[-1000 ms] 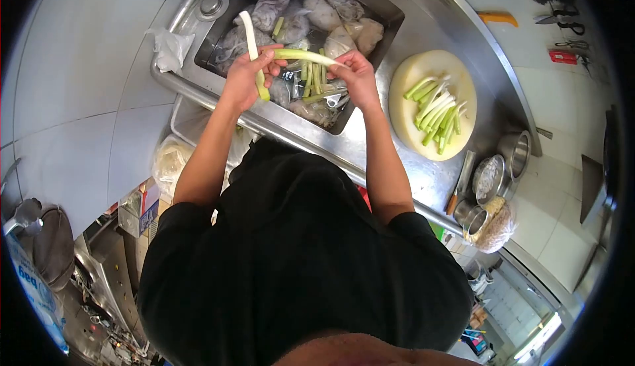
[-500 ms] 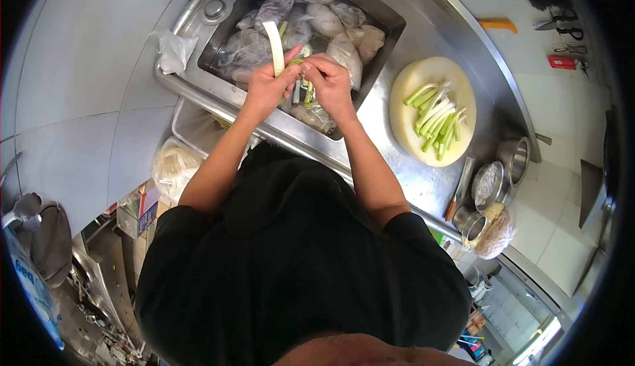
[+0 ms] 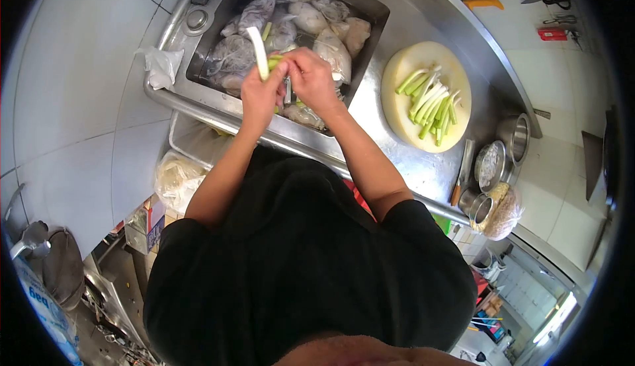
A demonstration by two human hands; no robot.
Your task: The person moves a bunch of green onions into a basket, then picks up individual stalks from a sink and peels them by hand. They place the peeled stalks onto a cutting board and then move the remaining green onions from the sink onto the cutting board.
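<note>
Over a metal sink (image 3: 370, 75), my left hand (image 3: 262, 98) is closed around a white-and-green scallion stalk (image 3: 258, 50), whose pale end points up. My right hand (image 3: 313, 81) meets it, with thumb and fingers pinched at the stalk's green part; what exactly lies between those fingertips is hidden. Beneath both hands, plastic bags of pale food (image 3: 307, 17) fill the sink. To the right, a round cutting board (image 3: 403, 126) bears a pile of cut scallion stalks (image 3: 433, 105).
A knife (image 3: 463, 171) lies right of the board, beside metal bowls (image 3: 513, 138) and a bag of yellowish food (image 3: 506, 215). A crumpled white bag (image 3: 163, 67) sits on the sink's left corner. Below the rim stands a lined bin (image 3: 198, 138).
The view has shifted slightly, so the sink and board appear higher and further left. My fingers have moved a little on the stalk, and the right hand's back is turned more to view.
</note>
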